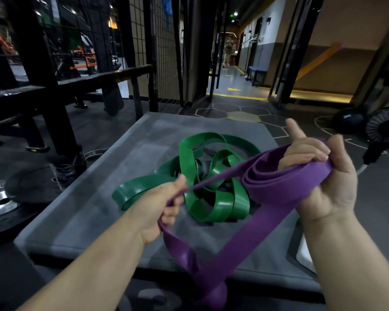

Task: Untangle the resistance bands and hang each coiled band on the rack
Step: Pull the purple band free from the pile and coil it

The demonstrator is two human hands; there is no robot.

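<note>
Gripping coils of purple resistance band in curled right hand, pinching one strand in left hand; black ball lettering unreadable.

A grey padded block with a soft, matte top stands on the dark floor. Near its middle lies a tangle of green bands, the loops crossing and partly standing on edge, with 1 long loop reaching toward the left edge. Something dark shows under the loops, too hidden to name.
</note>
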